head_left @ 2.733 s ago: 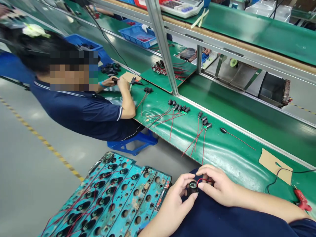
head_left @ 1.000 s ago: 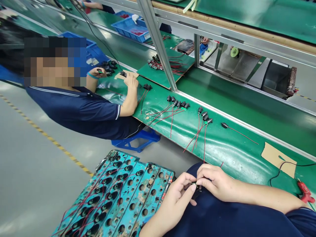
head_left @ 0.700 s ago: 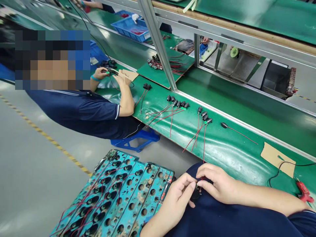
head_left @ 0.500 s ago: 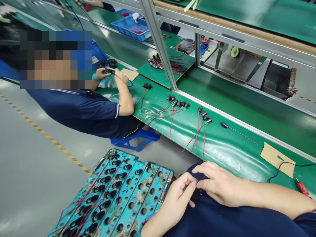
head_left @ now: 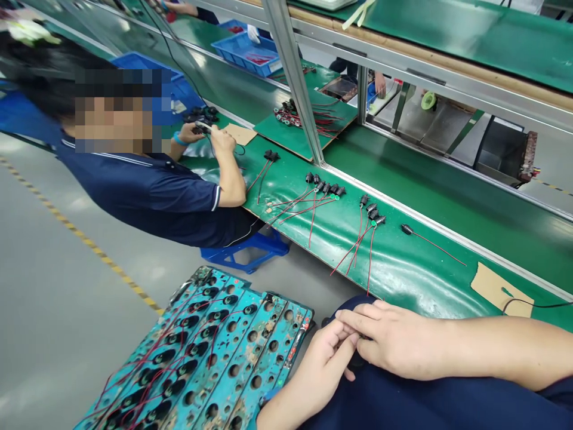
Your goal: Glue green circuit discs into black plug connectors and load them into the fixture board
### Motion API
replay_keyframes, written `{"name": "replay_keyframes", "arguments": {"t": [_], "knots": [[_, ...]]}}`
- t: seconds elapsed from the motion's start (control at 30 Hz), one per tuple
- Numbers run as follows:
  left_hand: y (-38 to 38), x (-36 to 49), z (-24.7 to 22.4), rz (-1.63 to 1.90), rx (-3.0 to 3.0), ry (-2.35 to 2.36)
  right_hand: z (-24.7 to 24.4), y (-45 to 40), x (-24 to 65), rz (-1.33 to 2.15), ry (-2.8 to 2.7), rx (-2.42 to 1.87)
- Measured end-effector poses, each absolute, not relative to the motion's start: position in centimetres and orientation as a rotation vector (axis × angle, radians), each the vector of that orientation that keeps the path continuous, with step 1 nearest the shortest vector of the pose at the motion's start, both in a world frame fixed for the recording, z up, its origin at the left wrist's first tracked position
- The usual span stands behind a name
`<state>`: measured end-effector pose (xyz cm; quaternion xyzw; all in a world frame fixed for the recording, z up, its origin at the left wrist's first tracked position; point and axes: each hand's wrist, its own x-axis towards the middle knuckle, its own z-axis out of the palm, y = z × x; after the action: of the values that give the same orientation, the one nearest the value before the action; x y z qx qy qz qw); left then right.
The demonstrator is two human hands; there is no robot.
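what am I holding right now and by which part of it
Your left hand holds a black piece; fingers hide where. Whether your right hand grips it can't be told.

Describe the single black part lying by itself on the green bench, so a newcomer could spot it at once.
Find the long green bench, then follow it from the seated person in navy towards the flat tan cardboard. Just before the cardboard lies the black part, its red wire trailing that way. Unlike the bunched black parts nearer the person, it touches no other.
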<state>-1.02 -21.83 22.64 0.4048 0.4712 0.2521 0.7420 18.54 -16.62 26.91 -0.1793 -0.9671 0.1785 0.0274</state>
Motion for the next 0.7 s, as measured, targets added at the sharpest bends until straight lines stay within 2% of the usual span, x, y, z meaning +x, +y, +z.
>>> {"name": "replay_keyframes", "arguments": {"t": [0.13, 0.43, 0.7], "knots": [[-22.0, -1.2, 22.5, 0.558, 0.898, 1.033, 25.5, -17.5, 18.6, 0.614, -2.913, -0.647], [-21.9, -1.2, 22.9, 0.558, 0.936, 1.040, 25.6, -18.0, 18.8, 1.132, -2.669, -0.915], [-21.8, -1.6, 22.7, 0.548, 0.955, 1.072, 25.3, -18.6, 20.9, 0.942, -2.367, -0.772]]}}
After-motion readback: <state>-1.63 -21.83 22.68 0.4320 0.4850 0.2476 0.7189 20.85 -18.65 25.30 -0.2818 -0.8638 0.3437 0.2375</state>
